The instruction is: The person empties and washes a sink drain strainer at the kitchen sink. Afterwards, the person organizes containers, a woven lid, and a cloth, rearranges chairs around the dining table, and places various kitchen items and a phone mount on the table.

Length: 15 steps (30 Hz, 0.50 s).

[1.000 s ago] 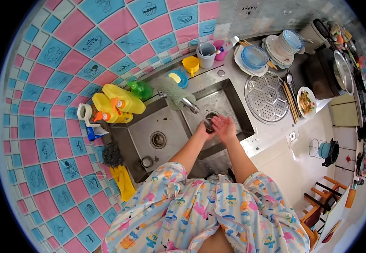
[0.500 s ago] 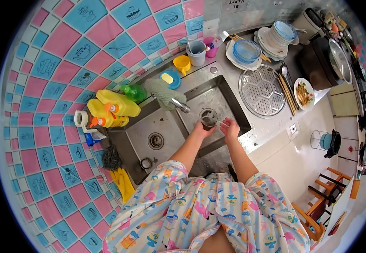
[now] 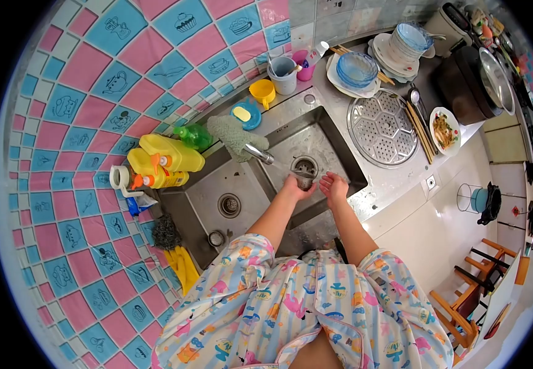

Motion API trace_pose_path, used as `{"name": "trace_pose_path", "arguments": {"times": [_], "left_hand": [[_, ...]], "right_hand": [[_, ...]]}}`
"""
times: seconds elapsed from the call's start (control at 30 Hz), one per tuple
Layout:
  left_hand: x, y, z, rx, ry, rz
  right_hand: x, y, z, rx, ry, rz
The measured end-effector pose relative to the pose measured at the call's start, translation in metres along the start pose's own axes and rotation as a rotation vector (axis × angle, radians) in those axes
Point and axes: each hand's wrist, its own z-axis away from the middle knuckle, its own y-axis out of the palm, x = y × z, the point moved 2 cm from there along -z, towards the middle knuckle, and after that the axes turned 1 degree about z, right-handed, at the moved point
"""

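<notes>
Over the right basin (image 3: 344,142) of the steel sink, my left hand (image 3: 300,190) has its fingers around a small, shiny, cup-shaped thing (image 3: 304,181); I cannot make out its exact kind. Water from the tap (image 3: 259,153), whose neck is wrapped in a grey-green cloth (image 3: 229,135), runs toward it. Just beyond it the round drain (image 3: 304,165) shows in the basin floor. To the right, my right hand (image 3: 334,186) is open with its palm up and fingers slightly curled, holding nothing. A small gap separates it from the left hand.
Yellow bottles (image 3: 169,154), a green bottle (image 3: 194,136), a soap dish (image 3: 246,115), a yellow cup (image 3: 263,92) and a grey mug (image 3: 283,75) line the wall side. Rightward are a perforated steel plate (image 3: 382,128), chopsticks (image 3: 421,132), stacked bowls (image 3: 357,69) and a dish of food (image 3: 444,131).
My left hand has tilted the cup-shaped thing and brought it slightly nearer to me, uncovering the drain behind it. My right hand has hardly moved. The view has shifted slightly.
</notes>
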Motion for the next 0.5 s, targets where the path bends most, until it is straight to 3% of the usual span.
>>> {"name": "trace_pose_path", "arguments": {"times": [0.27,0.5], "left_hand": [[0.008,-0.010,0.001,-0.072,-0.188,-0.112],[-0.001,-0.025,0.023,-0.109,-0.093,-0.280]], "right_hand": [[-0.009,-0.005,-0.015,-0.106,0.009,0.111],[-0.027,0.028,-0.006,0.147,0.124,0.218]]}}
